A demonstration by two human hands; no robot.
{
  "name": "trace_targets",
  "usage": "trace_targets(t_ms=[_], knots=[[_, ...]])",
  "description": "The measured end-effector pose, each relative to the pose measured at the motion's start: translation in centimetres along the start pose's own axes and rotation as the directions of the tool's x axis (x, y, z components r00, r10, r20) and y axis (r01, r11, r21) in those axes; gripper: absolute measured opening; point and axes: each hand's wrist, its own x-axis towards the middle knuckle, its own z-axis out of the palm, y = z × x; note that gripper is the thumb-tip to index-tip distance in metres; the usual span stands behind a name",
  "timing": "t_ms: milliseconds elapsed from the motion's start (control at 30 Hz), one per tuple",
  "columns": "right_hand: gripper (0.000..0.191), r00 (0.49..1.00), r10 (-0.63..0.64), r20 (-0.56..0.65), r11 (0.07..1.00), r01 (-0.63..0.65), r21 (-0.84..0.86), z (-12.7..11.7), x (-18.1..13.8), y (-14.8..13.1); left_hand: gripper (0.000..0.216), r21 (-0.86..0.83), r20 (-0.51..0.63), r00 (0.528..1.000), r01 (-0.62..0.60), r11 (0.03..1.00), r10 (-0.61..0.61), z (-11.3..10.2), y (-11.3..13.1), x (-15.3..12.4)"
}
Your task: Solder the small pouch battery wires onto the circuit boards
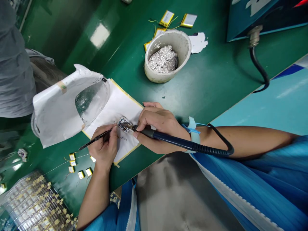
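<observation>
My right hand [160, 123] is closed round a dark blue soldering iron [168, 139], its tip resting on a small silver battery cell [124, 124]. My left hand [105, 147] pinches black tweezers [95, 140] whose points reach the same cell. The cell lies on a white pad with a yellow edge [117, 107] on the green bench. A blue wrist strap [193, 130] with a coiled black cord circles my right wrist.
A white fume hood with a clear dome [72, 102] stands left of the pad. Behind it sits a white cup of silver scrap [166, 56], with several yellow cells [176, 20] beyond. Small loose parts [79, 166] and a tray of parts [36, 205] lie at lower left. Another person's grey sleeve [13, 64] is at far left.
</observation>
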Motion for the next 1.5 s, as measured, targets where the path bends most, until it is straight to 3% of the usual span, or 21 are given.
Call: trace_targets(t_ms=[200, 467, 800, 1267, 1500], knots=[[0.017, 0.999, 0.027, -0.023, 0.999, -0.027, 0.021, -0.12, 0.09, -0.06, 0.011, -0.002, 0.012, 1.0, 0.0, 1.0, 0.0, 0.0, 0.06, 0.08], [0.017, 0.998, 0.03, -0.052, 0.999, -0.029, 0.022, -0.08, 0.1, 0.05, 0.015, -0.231, -0.038, 0.999, 0.0, 0.973, -0.009, 0.21, 0.14, -0.14], [0.017, 0.998, 0.017, -0.063, 1.0, -0.016, 0.022, -0.1, 0.11, 0.04, 0.016, -0.082, -0.008, 0.999, 0.048, 0.995, -0.049, 0.23, -0.29, -0.38], [0.018, 0.998, 0.006, -0.065, 1.0, -0.005, 0.018, -0.07, 0.09, 0.01, 0.01, -0.16, -0.036, 0.999, 0.029, 0.987, -0.035, 0.45, -0.11, -0.21], [0.018, 0.999, 0.004, -0.034, 1.0, -0.004, -0.007, -0.08, 0.0, 0.08, 0.015, -0.006, 0.025, 0.996, 0.086, 0.996, -0.086, 0.23, 0.2, 0.0]])
